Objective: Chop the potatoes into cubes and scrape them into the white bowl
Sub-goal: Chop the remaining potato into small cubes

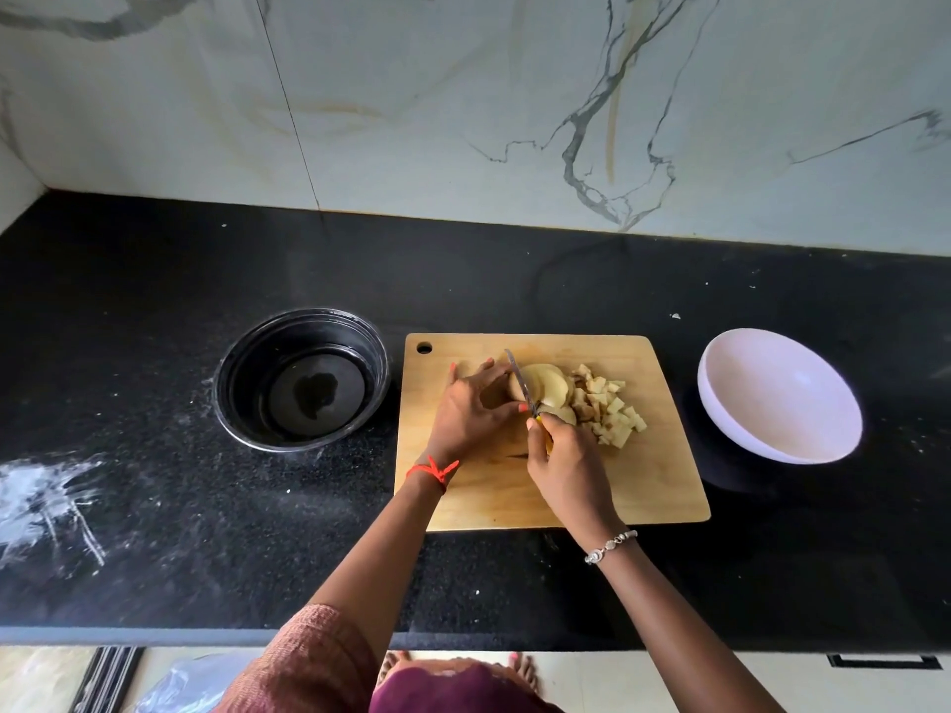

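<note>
On the wooden cutting board [638, 486] lies a peeled potato [545, 385], partly cut into slices. My left hand [471, 411] presses on its left end. My right hand [568, 468] grips a yellow-handled knife [521, 385] whose blade rests across the potato, tip pointing away from me. Right of the slices sits a pile of several potato cubes [610, 409]. The white bowl [777, 396] stands on the counter to the right of the board, with nothing in it.
A black round bowl [303, 378] with a little liquid at its bottom stands left of the board. The black counter [154, 280] carries white powder smears [46, 499] at the left. A marble wall rises behind.
</note>
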